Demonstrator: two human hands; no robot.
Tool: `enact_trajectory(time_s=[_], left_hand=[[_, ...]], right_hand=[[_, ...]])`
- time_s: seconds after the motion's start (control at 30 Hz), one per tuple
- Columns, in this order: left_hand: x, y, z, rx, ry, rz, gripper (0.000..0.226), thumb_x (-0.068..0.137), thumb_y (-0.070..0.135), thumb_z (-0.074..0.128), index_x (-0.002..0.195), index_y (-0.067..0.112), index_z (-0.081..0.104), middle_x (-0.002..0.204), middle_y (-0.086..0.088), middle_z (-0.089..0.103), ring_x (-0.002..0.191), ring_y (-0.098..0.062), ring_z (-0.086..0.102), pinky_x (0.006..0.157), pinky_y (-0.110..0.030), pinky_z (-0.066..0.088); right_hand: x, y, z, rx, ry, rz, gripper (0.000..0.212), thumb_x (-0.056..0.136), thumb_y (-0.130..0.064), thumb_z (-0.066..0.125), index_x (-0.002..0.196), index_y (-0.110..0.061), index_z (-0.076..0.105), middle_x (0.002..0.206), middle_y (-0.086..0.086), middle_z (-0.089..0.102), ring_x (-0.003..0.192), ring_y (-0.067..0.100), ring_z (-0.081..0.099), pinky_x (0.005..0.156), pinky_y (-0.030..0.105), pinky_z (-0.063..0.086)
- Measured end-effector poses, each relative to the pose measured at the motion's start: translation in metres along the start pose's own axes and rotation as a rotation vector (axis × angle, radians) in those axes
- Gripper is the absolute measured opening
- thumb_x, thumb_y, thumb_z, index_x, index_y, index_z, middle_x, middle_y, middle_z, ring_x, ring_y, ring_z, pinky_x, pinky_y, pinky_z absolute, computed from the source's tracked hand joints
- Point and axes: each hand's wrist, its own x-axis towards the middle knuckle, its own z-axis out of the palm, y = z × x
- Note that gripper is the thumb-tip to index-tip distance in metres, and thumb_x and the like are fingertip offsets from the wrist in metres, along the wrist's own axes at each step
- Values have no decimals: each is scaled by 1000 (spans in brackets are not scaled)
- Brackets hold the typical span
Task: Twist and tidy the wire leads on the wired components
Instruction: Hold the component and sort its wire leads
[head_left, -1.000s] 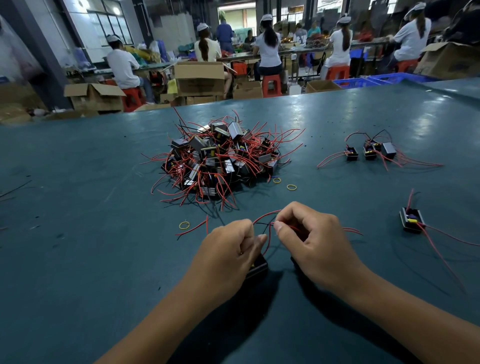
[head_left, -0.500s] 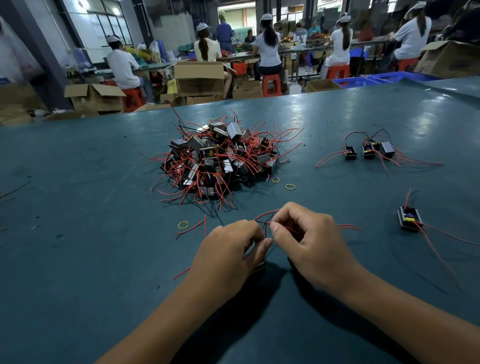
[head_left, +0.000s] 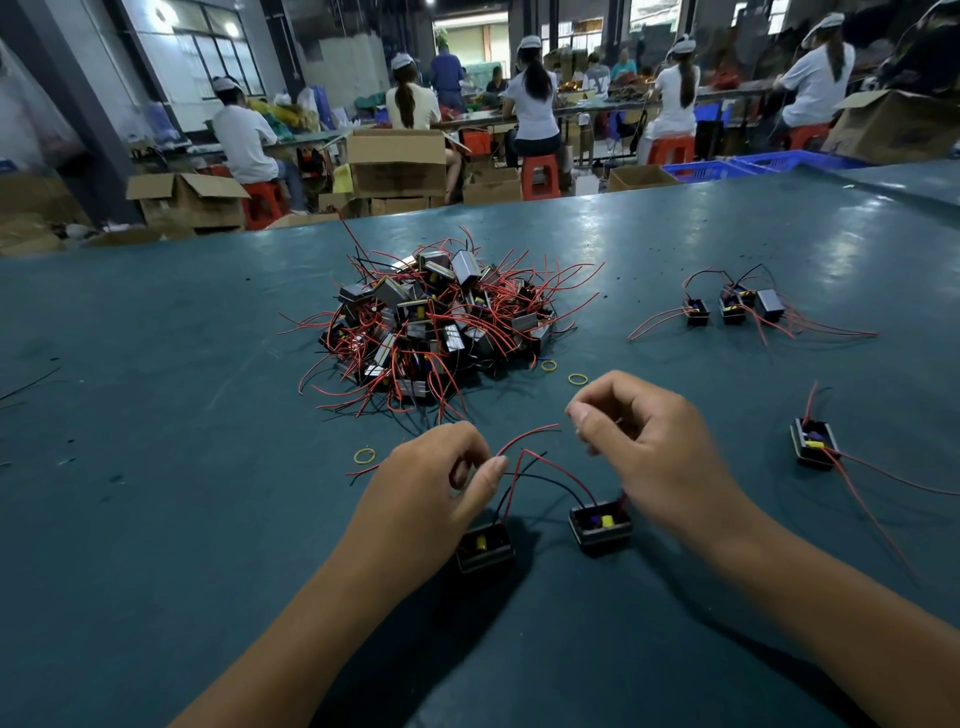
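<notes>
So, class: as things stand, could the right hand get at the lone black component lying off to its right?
Probably yes. The lone component lies on bare table right of the right hand, with only its own red leads trailing nearby, though the hand's fingers seem to pinch something small first.

No readable text, labels, brand marks or numbers anywhere in the head view. The black components in the pile (head_left: 434, 325) and those around it on the table (head_left: 156, 467) carry no legible markings, only yellow and blue parts inside. Cardboard boxes (head_left: 397, 161) beyond the table's far edge look unprinted, and one worker's shirt back there has a mark too blurred to read.
</notes>
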Motion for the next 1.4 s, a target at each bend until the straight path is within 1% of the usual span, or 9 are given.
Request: enact_trajectory(time_s=[0.13,0.27,0.5,0.63,0.77,0.93,1.1,1.27,1.4], left_hand=[[-2,7,3,-24,-48,-60,12,90,37,69,95,29,61,79,20,62,60,7,49,55,-15,29],[-3,9,3,-74,-49,-92,24,80,33,81,91,27,61,72,22,59,61,13,50,56,-7,34],[-5,11,10,-35,-114,-126,26,80,21,80,79,30,55,73,20,65,58,8,51,54,-12,33],[-3,7,3,-84,-157,-138,23,82,14,75,89,29,59,74,20,64,56,-6,53,51,-16,39],[-2,2,-6,-72,-240,-112,20,86,13,73,92,30,63,77,15,63,65,-11,55,58,-18,41],[-1,-1,-18,-93,-291,-80,17,84,19,75,85,30,63,74,11,65,66,-12,59,61,-27,48],[-1,5,-19,-169,-237,-89,15,91,40,67,83,28,65,67,12,68,58,-4,58,55,-18,44],[-2,8,-14,-221,-207,-109,17,97,30,63,80,28,62,67,11,66,51,-3,55,52,-18,43],[-4,7,-11,-295,-177,-190,19,97,20,60,81,30,58,68,3,67,46,-14,61,46,-20,42]], right_hand=[[-1,6,4,-55,-183,22,9,89,-20,70,86,-27,66,79,-12,70,73,3,66,70,19,51],[-3,3,5,-107,-317,11,15,83,-22,79,88,-24,65,81,-9,72,73,3,67,70,16,51],[-9,-3,9,-268,-380,-69,12,85,-18,75,88,-21,65,70,-11,68,65,3,64,63,12,46],[-5,-5,2,-386,-309,-124,3,89,-20,70,90,-23,71,75,-13,69,71,3,61,66,12,42],[1,-8,-11,-495,-390,-133,8,90,-18,68,91,-26,70,80,-20,67,77,-4,59,70,4,37],[1,-11,-7,9,-357,200,12,90,-6,68,86,-17,71,71,-6,71,62,5,66,61,14,50],[-3,-12,2,54,-294,192,14,94,-22,65,83,-18,73,65,-8,67,56,-1,55,56,12,41],[-10,-12,10,181,-285,238,17,95,-29,62,94,-22,77,78,-6,73,74,2,62,65,20,49],[-12,-9,16,234,-208,272,19,97,-21,60,91,-23,77,57,-17,57,60,2,49,59,13,38]])
